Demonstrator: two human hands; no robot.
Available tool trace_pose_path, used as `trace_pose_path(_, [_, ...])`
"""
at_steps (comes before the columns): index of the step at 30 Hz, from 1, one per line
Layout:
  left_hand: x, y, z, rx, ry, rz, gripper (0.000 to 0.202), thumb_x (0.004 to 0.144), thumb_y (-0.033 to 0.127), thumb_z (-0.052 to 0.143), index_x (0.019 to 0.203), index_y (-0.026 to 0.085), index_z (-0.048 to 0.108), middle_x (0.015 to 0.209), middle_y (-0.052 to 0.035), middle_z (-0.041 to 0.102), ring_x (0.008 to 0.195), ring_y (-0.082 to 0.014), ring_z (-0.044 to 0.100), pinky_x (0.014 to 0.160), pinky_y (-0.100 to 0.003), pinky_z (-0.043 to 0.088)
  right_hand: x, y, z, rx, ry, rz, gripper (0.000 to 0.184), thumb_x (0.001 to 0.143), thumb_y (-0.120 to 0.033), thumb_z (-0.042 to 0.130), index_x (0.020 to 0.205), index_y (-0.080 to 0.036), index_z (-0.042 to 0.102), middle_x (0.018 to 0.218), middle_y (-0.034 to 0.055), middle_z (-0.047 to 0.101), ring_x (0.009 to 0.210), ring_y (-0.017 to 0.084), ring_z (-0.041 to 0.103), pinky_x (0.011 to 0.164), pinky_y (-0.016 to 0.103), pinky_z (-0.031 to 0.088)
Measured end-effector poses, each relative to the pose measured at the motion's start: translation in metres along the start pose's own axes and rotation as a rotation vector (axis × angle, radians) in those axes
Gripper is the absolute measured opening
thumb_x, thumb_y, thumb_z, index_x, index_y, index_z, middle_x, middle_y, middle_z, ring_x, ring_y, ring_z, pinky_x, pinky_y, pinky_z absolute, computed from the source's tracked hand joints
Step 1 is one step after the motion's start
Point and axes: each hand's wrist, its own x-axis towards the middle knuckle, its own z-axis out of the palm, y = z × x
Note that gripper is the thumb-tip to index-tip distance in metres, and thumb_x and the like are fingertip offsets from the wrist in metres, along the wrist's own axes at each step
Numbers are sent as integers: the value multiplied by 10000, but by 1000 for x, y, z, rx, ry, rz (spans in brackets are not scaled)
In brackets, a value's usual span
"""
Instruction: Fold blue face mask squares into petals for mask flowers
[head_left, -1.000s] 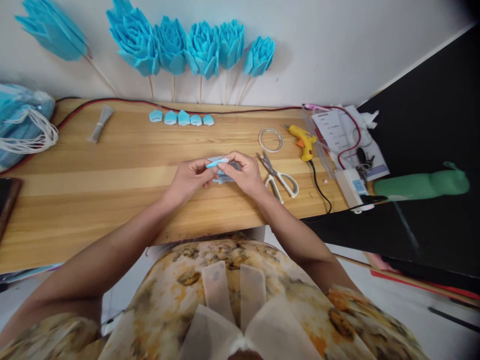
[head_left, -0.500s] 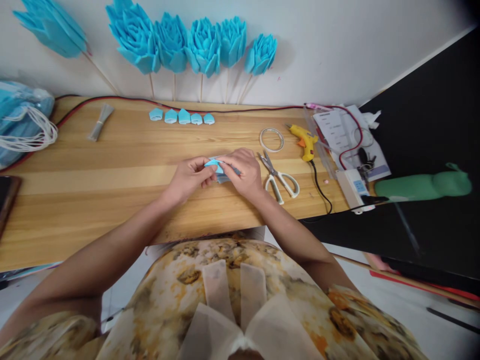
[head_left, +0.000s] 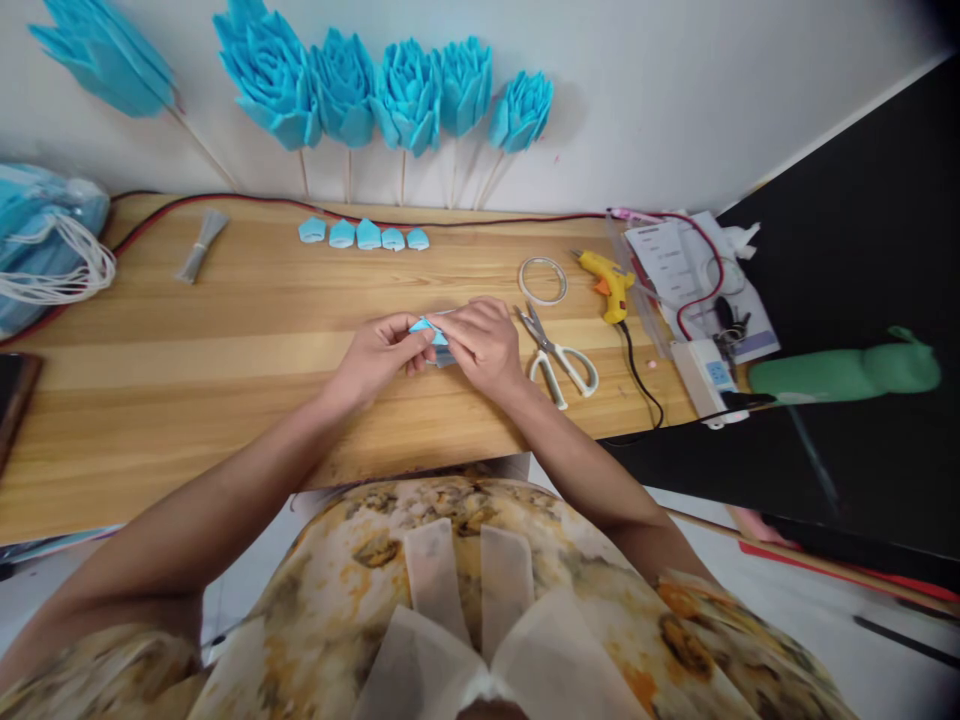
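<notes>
Between my hands, over the wooden table (head_left: 247,390), is a small folded light-blue piece (head_left: 429,330) that looks like a petal of paper or felt. My left hand (head_left: 382,355) pinches its left side between thumb and fingers. From the right, my right hand (head_left: 480,345) closes its fingertips on the piece's upper right edge. Part of the piece is hidden by the fingers. Under the hands shows a bluish, see-through item that I cannot make out. Several folded blue petals (head_left: 368,235) lie in a row farther back.
Scissors (head_left: 555,352), a roll of tape (head_left: 543,281) and a yellow glue gun (head_left: 609,284) lie to the right. Beyond them are a power strip (head_left: 709,380) and a green bottle (head_left: 840,372). Blue flowers (head_left: 409,95) on sticks lean on the wall. A tied bundle (head_left: 201,245) lies left.
My right fingers have shifted slightly left along the blue piece's upper edge. The left hand keeps its pinch almost unmoved.
</notes>
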Motion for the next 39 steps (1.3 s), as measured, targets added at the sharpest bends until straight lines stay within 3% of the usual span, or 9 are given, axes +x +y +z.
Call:
trace_pose_path(7, [1, 0, -1, -26, 8, -9, 340, 763, 471, 771, 730, 160, 639, 644, -12, 652, 525, -84, 529, 511, -217, 425, 0, -3, -2, 61, 21, 32, 356, 1030, -278, 413, 1163, -274, 744, 1011, 33, 776, 946, 191, 657, 967, 415, 428])
trace_pose_path(11, [1, 0, -2, -8, 33, 2, 294, 787, 429, 750, 729, 162, 641, 653, -9, 657, 533, -82, 526, 521, -215, 428, 2, -5, -8, 241, 111, 204, 387, 1039, -302, 385, 1322, -248, 642, 1043, 46, 773, 988, 195, 669, 969, 401, 453])
trace_pose_path(14, [1, 0, -1, 21, 53, 26, 291, 797, 434, 736, 729, 166, 645, 654, -8, 654, 539, -83, 526, 524, -217, 427, 4, -5, -14, 339, 79, 322, 355, 1043, -379, 406, 1199, -253, 699, 978, 35, 775, 971, 198, 681, 968, 387, 461])
trace_pose_path(19, [1, 1, -1, 78, 73, 42, 315, 799, 464, 726, 727, 169, 642, 649, -9, 649, 543, -88, 525, 527, -221, 431, 6, -4, -15, 394, -2, 335, 390, 1028, -450, 430, 879, -229, 716, 886, 21, 756, 887, 184, 678, 924, 366, 458])
trace_pose_path(28, [1, 1, -2, 117, 79, 37, 344, 801, 492, 723, 723, 170, 628, 643, -3, 628, 545, -85, 525, 529, -211, 433, 6, -7, -12, 472, 33, 355, 150, 911, -343, 611, 836, -214, 620, 780, -11, 679, 764, 149, 614, 833, 334, 452])
trace_pose_path(39, [1, -1, -2, 150, 48, 46, 330, 799, 473, 715, 699, 171, 625, 627, -2, 618, 529, -81, 497, 529, -211, 420, 5, -6, -11, 403, 34, 351, 173, 913, -339, 573, 785, -224, 596, 735, -16, 652, 734, 151, 575, 805, 333, 441])
